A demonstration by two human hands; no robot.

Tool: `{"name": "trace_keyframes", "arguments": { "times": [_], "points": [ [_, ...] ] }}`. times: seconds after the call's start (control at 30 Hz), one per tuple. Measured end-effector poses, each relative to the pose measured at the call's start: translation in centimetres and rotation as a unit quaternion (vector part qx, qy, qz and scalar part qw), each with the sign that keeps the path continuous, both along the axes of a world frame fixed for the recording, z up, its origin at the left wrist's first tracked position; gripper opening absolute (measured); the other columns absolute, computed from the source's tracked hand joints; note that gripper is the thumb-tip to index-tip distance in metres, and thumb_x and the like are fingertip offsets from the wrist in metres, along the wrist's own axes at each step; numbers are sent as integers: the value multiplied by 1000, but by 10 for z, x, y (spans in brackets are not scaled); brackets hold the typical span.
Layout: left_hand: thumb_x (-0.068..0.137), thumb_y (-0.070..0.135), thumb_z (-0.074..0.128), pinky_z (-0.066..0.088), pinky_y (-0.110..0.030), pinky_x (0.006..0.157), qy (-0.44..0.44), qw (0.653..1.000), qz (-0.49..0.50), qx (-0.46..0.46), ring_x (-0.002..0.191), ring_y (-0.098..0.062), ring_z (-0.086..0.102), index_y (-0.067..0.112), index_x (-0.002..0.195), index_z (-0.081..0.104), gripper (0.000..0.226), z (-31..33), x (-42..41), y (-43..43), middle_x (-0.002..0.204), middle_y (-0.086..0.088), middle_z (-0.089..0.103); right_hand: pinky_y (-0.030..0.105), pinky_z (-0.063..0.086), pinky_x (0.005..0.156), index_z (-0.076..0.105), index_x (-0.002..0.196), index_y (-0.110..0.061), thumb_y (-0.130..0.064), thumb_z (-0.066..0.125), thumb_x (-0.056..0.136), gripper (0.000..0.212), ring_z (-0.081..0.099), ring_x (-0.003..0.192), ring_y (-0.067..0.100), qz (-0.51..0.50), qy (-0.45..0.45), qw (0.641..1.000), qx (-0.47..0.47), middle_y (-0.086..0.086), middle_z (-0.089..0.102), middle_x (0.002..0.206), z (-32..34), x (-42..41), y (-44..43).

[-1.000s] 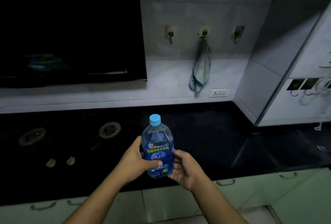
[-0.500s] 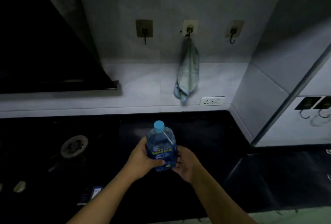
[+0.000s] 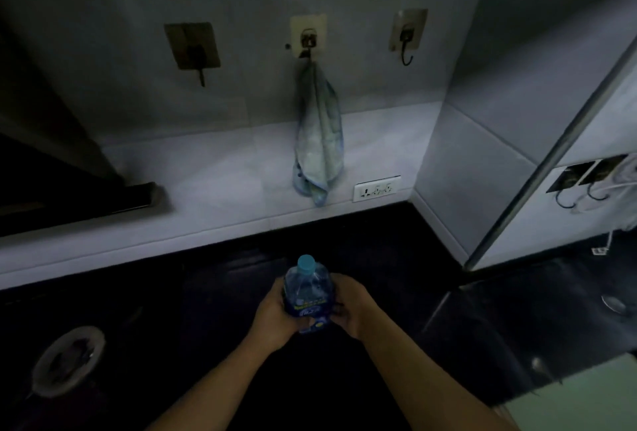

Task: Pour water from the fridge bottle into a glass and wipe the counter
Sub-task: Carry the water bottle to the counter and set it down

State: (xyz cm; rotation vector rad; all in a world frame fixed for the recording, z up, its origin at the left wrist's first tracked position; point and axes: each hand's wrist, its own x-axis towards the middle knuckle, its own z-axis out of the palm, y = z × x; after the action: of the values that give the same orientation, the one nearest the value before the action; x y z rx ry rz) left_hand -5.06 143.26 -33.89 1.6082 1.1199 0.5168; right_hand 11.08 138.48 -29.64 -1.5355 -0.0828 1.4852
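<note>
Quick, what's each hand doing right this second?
Left hand: closed round the water bottle, holding it.
Right hand: closed round the same bottle from the other side.

dim, bluish light on wall (image 3: 224,161), dark counter (image 3: 379,258), soft blur, wide-angle bending at edges

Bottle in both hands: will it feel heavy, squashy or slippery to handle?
The bottle looks like thin clear plastic, so it probably dents under a firm squeeze. Its cap is on, so spills seem unlikely. The left hand and right hand both grip it, hinting at some weight; fill level is unclear.
</note>
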Motion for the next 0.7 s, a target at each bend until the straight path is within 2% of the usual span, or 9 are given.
{"name": "trace_keyframes", "arguments": {
  "times": [0.03, 0.1, 0.2, 0.33, 0.4, 0.47, 0.53, 0.63, 0.7],
  "points": [
    [56, 26, 90, 47, -6, 75, 8, 1000, -1, -7, 100, 0, 63, 40, 123, 47, 81, -7, 4, 4, 117, 11, 67, 33, 56, 69, 69, 105, -9, -27, 52, 99, 25, 67, 85, 25, -4, -2, 1000, -1, 11, 71, 98, -4, 3, 4],
    [58, 25, 90, 46, -7, 79, 25, 1000, -6, -15, 104, -3, 62, 34, 129, 46, 84, -20, 11, 10, 119, 9, 65, 37, 57, 83, 67, 109, -12, -32, 52, 99, 27, 66, 93, 25, 3, -2, 1000, -5, 10, 71, 105, -15, 9, 12],
    [63, 17, 91, 50, -17, 91, 42, 999, -1, -20, 109, -9, 62, 31, 130, 45, 83, -36, 22, 17, 122, 6, 65, 44, 49, 104, 66, 117, -15, -37, 53, 98, 31, 64, 106, 25, 29, -14, 999, -17, 6, 70, 113, -30, 19, 23],
    [68, 12, 90, 48, -8, 84, 58, 998, 1, -36, 105, -2, 61, 28, 132, 44, 80, -48, 34, 22, 122, 5, 64, 46, 47, 106, 64, 122, -17, -41, 52, 98, 36, 62, 110, 24, 50, -18, 998, -29, 4, 68, 119, -47, 30, 31],
    [67, 12, 90, 49, -12, 89, 57, 997, 9, -44, 104, 2, 61, 29, 132, 43, 83, -51, 39, 24, 120, 10, 63, 44, 47, 106, 63, 121, -17, -42, 51, 99, 36, 62, 109, 23, 57, -23, 998, -27, 4, 67, 120, -51, 34, 36],
    [68, 7, 88, 51, -13, 89, 57, 997, 15, -43, 98, 11, 62, 29, 131, 42, 82, -52, 42, 25, 117, 14, 61, 39, 50, 101, 62, 119, -19, -42, 49, 100, 33, 62, 106, 20, 61, -24, 997, -25, 2, 67, 118, -50, 36, 39],
    [70, 1, 86, 50, -8, 85, 72, 996, 19, -45, 94, 17, 60, 28, 132, 40, 82, -51, 45, 25, 115, 17, 60, 30, 52, 83, 61, 117, -19, -41, 46, 102, 31, 62, 96, 15, 74, -23, 997, -24, -1, 67, 107, -48, 38, 40],
    [73, 4, 84, 49, -8, 82, 114, 992, 26, -43, 96, 8, 59, 24, 135, 37, 80, -43, 50, 21, 113, 16, 58, 28, 51, 78, 62, 121, -16, -44, 46, 102, 37, 63, 96, 15, 104, -42, 993, -32, 1, 67, 111, -50, 43, 39],
    [75, 10, 83, 44, -10, 75, 153, 986, 46, -52, 96, -3, 59, 16, 133, 38, 74, -35, 53, 17, 115, 7, 60, 25, 49, 66, 62, 116, -15, -43, 43, 103, 36, 63, 89, 14, 137, -73, 987, -29, 3, 67, 108, -45, 46, 36]
  ]
}}
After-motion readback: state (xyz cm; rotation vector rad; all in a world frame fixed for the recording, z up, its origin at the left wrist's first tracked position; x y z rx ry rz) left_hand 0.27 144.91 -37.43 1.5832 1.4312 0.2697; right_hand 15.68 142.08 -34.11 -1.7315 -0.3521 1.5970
